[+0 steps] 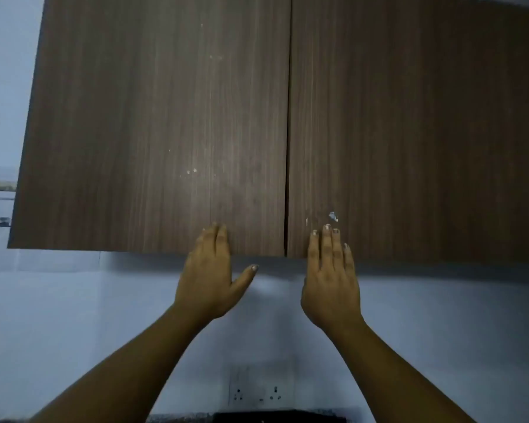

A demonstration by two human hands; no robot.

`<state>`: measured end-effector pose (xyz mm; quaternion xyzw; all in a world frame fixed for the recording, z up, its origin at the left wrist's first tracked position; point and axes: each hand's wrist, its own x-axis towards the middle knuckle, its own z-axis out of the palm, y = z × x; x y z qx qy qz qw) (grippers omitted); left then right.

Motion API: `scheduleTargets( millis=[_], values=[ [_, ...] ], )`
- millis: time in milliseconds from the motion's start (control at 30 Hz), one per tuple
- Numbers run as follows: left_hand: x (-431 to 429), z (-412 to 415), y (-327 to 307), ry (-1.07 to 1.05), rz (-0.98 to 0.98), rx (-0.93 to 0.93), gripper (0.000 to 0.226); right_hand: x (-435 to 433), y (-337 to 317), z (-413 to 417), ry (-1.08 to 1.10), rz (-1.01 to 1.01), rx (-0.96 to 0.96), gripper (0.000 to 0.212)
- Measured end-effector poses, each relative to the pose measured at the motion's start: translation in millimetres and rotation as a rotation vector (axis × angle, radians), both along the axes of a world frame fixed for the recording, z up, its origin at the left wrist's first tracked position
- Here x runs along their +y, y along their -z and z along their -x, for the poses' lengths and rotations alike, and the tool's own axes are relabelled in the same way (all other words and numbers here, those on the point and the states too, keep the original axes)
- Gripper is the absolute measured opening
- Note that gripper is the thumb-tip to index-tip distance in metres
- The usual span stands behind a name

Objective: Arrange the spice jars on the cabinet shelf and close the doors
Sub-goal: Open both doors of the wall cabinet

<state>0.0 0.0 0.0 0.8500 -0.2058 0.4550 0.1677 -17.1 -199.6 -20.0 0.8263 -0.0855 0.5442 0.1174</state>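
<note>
Left hand [209,276] and right hand [330,276] flat on left door [153,132] and right door [416,132], fingers apart, gripping nothing. Spice jars hidden behind. Risk: uneven push leaving centre seam ajar.

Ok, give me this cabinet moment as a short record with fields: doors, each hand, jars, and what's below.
doors: left door and right door both look shut, thin seam between them
left hand: open, fingers flat on left door's lower edge
right hand: open, fingertips on right door's lower edge
jars: none visible
below: wall socket
</note>
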Motion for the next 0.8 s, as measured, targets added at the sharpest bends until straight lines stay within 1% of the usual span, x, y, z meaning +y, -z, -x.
scheduleTargets(
  millis=[67,167,267,367,467,600,667,700,767,800],
  values=[
    [-10,-8,-5,0.064,0.037,-0.012,0.085,-5,-6,-7,-0.029,-0.043,-0.058,0.089],
    [-24,-19,-14,0.031,-0.007,-0.099,0.082,-17,-13,-24,0.001,-0.023,-0.050,0.092],
    [-36,-25,-18,-0.014,-0.025,-0.174,0.082,-26,-23,-36,0.021,-0.028,-0.038,0.099],
    [-46,-31,-15,-0.060,-0.007,-0.191,0.082,-29,-31,-44,0.018,-0.010,-0.028,0.104],
    [-49,-38,-10,-0.096,-0.028,-0.235,0.082,-31,-35,-49,-0.031,0.018,-0.046,0.106],
    [-49,-35,-14,-0.078,-0.029,-0.207,0.079,-27,-31,-47,-0.061,0.063,-0.054,0.109],
    [-52,-29,-19,0.010,0.012,-0.175,0.074,-26,-30,-42,-0.056,0.068,-0.073,0.109],
    [-55,-24,-22,0.093,0.040,-0.158,0.071,-26,-30,-38,-0.055,0.073,-0.080,0.109],
    [-63,-16,-29,0.314,0.117,-0.096,0.062,-26,-30,-28,-0.052,0.078,-0.094,0.107],
    [-69,-11,-33,0.447,0.178,-0.016,0.059,-26,-30,-22,-0.059,0.077,-0.103,0.104]
  ],
)
